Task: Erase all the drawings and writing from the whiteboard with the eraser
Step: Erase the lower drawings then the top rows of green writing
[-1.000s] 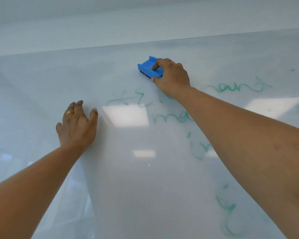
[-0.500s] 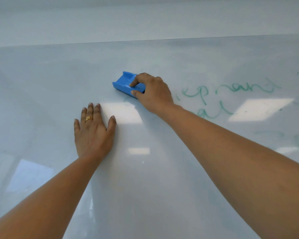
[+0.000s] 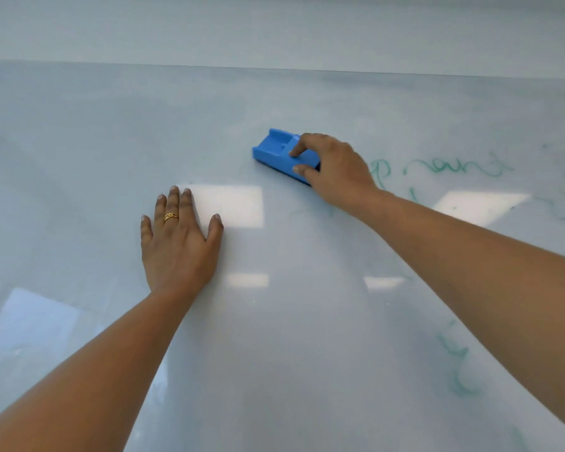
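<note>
My left hand (image 3: 180, 243) stays flat on the whiteboard (image 3: 79, 158), fingers straight and spread, holding nothing, just bracing me, with the ring (image 3: 171, 216) uppermost. It has barely shifted over the last second.

The stretch just right of it, under the glare of the ceiling lights (image 3: 232, 205), is where the change shows. A second ago green arrows and a word sat there, and now I can make out only a faint smear.

The blue eraser (image 3: 281, 154) lies pad-down on the board, up and to the right of my left hand. It swung out left across that stretch and has now drifted back to the right.

My right hand (image 3: 336, 171) grips its near end, forefinger curled over the top and thumb on the side.

Just beyond my knuckles the green writing (image 3: 454, 166) is untouched, and more scrawl (image 3: 457, 363) sits low on the right beside my forearm. I judge the left and middle done, and the right side is what remains.
</note>
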The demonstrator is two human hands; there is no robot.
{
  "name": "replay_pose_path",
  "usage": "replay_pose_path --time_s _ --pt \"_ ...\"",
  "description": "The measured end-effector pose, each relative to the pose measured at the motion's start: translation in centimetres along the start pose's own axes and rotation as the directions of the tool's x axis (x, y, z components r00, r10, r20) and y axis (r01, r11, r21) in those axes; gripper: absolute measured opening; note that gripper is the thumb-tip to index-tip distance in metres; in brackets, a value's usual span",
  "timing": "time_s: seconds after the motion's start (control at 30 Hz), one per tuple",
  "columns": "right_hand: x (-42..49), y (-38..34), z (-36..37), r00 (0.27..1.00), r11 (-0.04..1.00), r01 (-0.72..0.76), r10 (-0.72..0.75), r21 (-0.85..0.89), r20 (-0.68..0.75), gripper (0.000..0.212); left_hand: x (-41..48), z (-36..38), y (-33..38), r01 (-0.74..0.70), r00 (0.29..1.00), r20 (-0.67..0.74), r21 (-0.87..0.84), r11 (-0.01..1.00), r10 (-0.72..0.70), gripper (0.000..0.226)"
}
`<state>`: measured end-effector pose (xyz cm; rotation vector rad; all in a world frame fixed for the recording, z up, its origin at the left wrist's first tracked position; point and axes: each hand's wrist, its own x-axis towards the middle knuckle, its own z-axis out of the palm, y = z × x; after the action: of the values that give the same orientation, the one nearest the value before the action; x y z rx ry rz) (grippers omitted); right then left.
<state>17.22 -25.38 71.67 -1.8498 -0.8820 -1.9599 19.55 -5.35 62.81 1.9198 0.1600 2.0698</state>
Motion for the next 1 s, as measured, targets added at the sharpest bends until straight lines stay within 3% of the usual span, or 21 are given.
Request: replay_pose_path --time_s 0.23,0.6,0.8,1.0 --pt "1.1 0.3 1.1 0.969 0.977 -0.211 0.205 -0.032 -0.135 0.019 -0.1 0.0 0.1 -0.001 1.000 0.000 0.006 1.000 0.001 0.063" --pt "-0.8 -8.1 6.4 0.995 0.989 0.095 -0.097 -0.113 -0.011 0.035 0.1 -0.2 0.0 -0.024 1.000 0.018 -0.008 1.000 0.024 0.064" --pt "-0.9 -6.9 6.3 0.992 0.981 0.124 -0.126 -0.150 -0.001 0.040 0.1 -0.5 0.8 -0.100 0.994 0.035 0.006 0.995 0.100 0.063" --pt "-1.0 -2.6 3.5 0.998 0.993 0.034 -0.039 -0.117 -0.041 0.038 0.2 -0.2 4.4 -0.143 0.987 0.077 -0.018 0.989 0.144 0.063"
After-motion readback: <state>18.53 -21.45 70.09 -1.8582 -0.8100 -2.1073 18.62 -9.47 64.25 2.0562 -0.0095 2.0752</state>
